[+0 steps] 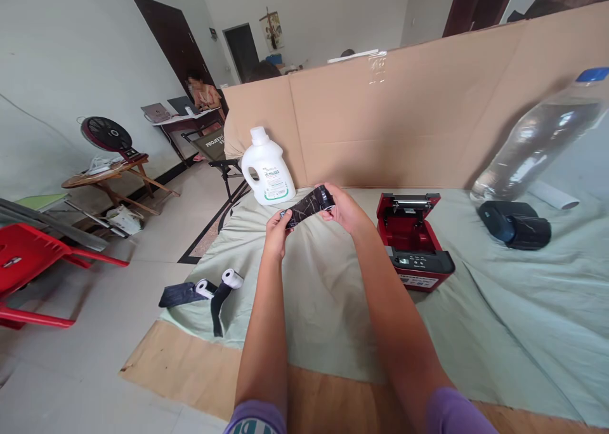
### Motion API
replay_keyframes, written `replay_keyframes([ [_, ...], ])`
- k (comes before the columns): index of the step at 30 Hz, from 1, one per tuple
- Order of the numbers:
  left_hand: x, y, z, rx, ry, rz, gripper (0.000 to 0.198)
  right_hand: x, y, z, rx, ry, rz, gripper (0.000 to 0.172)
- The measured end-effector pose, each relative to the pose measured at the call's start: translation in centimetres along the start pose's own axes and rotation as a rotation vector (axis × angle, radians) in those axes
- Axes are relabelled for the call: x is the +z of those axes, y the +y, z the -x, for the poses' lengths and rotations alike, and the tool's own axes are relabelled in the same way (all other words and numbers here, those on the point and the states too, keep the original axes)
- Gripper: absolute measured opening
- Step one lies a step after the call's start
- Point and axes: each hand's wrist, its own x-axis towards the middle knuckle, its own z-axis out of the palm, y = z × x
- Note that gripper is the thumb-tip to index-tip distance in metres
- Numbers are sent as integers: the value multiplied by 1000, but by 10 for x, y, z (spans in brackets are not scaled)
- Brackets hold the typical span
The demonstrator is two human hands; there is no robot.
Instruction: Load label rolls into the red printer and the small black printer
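Observation:
A partly unrolled roll of black paper with pale crease lines is stretched between my hands above the cloth. My left hand pinches its loose end, thumb on top. The rolled part sits in the fingers of my right hand. To the right stands a small red and black printer, its lid raised and its red inner bay showing. Two small white-cored paper rolls lie at the left of the cloth, their dark tails spread out.
A white jug stands behind my left hand, against a cardboard panel. At the right are a large water bottle, a black object and a white tube. A red stool is on the floor; a person sits farther back.

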Motion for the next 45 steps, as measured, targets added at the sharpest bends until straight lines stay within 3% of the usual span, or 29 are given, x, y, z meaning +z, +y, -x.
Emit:
replay_keyframes([
  [7, -3, -7, -1, -14, 17, -122, 40, 8, 8, -3, -60, 128, 245, 24],
  [10, -4, -8, -1, -44, 41, -133, 40, 11, 11, -5, -162, 183, 412, 28],
  [14, -4, -10, 0, -42, 50, -150, 38, 9, 11, -6, -302, 105, 546, 24],
  [19, 0, -12, -2, 16, 63, -167, 36, 8, 7, -5, -273, 38, 523, 31],
  [22, 3, -15, -5, 63, 84, -208, 33, 10, 5, -1, -270, 1, 531, 24],
  [24, 6, -14, -7, 139, 172, -282, 28, 12, 4, 0, -276, -39, 545, 19],
  [26, 10, -7, -4, 307, 358, -396, 26, 13, 4, 0, -283, -37, 539, 18],
  [28, 16, 8, 3, 512, 509, -476, 22, 12, 7, -3, -296, 26, 537, 17],
  [29, 19, 17, 7, 590, 516, -489, 19, 12, 9, -6, -307, 72, 546, 17],
  [31, 27, 35, 17, 648, 391, -491, 17, 12, 13, -11, -323, 167, 569, 15],
  [33, 35, 49, 25, 599, 199, -522, 16, 15, 18, -16, -329, 225, 574, 13],
  [35, 41, 55, 28, 519, 80, -563, 15, 20, 21, -18, -333, 236, 551, 14],
  [40, 41, 54, 25, 412, 64, -452, 25, 29, 20, -14, -313, 203, 437, 18],
  [45, 35, 53, 20, 317, -59, -232, 46, 28, 9, -4, -231, 152, 323, 22],
])
